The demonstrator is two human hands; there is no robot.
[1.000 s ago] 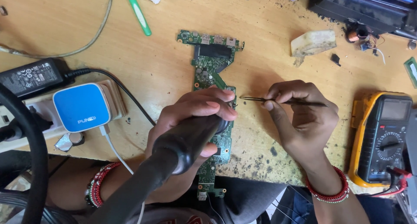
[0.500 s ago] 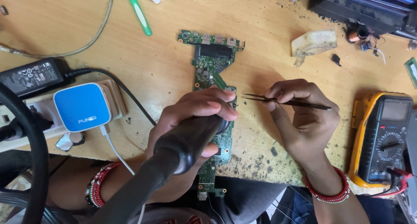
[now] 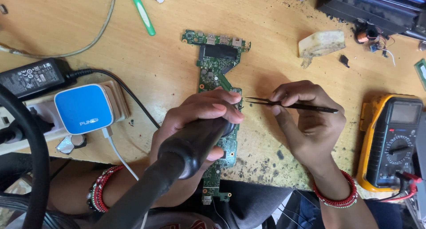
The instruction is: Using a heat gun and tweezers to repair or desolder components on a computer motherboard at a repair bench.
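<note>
Circuit board [image 3: 216,64], green, long and narrow, lies on the wooden bench [image 3: 168,64], running from mid-bench down to the near edge, where its lower end hangs over by my lap.

Head view:
- My left hand [image 3: 195,122] is wrapped tight around a thick black tool handle [image 3: 186,153], nozzle end down over the middle of the board. Fingers fully curled around it, and the tip is hidden under them, so I can't tell whether it touches the board.
- My right hand [image 3: 306,122] pinches black tweezers [image 3: 288,105] between thumb and fingers, other fingers loosely curled. Tweezers lie nearly level, tips pointing left, just beside the board's right edge and my left fingertips. Can't tell whether the tips grip anything.
- Red bead bracelets on both wrists.
- Left edge of bench: blue-and-white charger [image 3: 83,108] plugged into a power strip [image 3: 26,122], black power brick [image 3: 31,78] just behind it, a white cable running off the near edge.
- Far edge: green pen [image 3: 142,11].
- Right edge: yellow multimeter [image 3: 390,140], red and black leads at its lower corner.
- Far right: pale block [image 3: 321,43], near a small black chip.
- Bench top near edge is pitted with dark burn marks around my right hand.
</note>
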